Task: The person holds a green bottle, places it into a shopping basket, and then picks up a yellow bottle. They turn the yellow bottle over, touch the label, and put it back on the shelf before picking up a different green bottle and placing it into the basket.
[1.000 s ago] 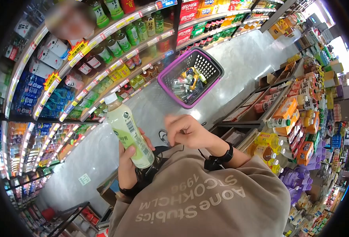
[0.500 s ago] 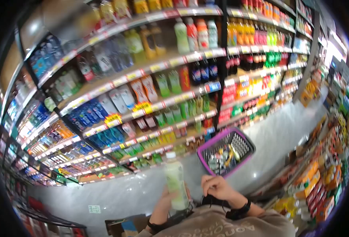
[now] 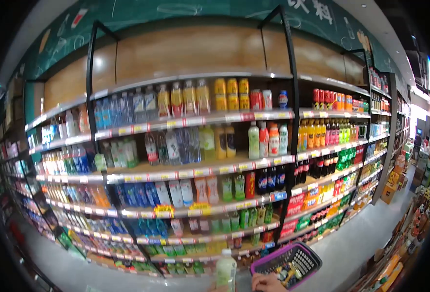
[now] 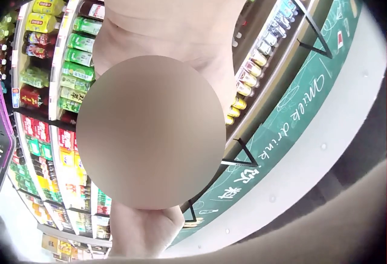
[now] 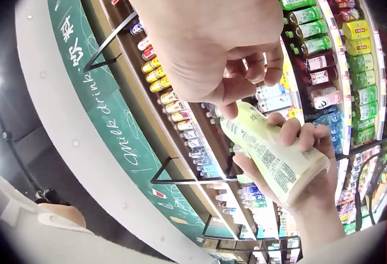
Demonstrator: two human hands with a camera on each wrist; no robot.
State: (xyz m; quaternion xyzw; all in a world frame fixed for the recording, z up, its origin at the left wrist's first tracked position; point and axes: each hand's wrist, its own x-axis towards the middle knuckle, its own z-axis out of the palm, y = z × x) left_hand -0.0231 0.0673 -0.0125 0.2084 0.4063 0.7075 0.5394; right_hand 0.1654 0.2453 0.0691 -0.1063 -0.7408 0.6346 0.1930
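In the right wrist view, my left hand (image 5: 320, 194) grips a pale green bottle (image 5: 269, 152) round its lower part, tilted, its base toward the lower right. My right hand (image 5: 208, 46) is at the top, fingers loosely curled with nothing visible in them, overlapping the bottle's neck end. The head view shows the white-capped bottle (image 3: 225, 271) upright at the bottom edge and my right hand (image 3: 268, 282) apart to its right; little of my left hand shows. A blurred disc covers most of what my left hand (image 4: 166, 22) does in the left wrist view.
Drink shelves (image 3: 195, 173) with rows of bottles and cans span the head view. A purple-rimmed basket (image 3: 254, 266) holding several items stands on the floor just beyond my right hand. Stacked goods (image 3: 395, 267) line the right side, beside the grey floor (image 3: 356, 228).
The head view has tilted up toward the shelves, so the hands, bottle and basket sit lower in it. My left hand still holds the bottle; my right hand remains beside it.
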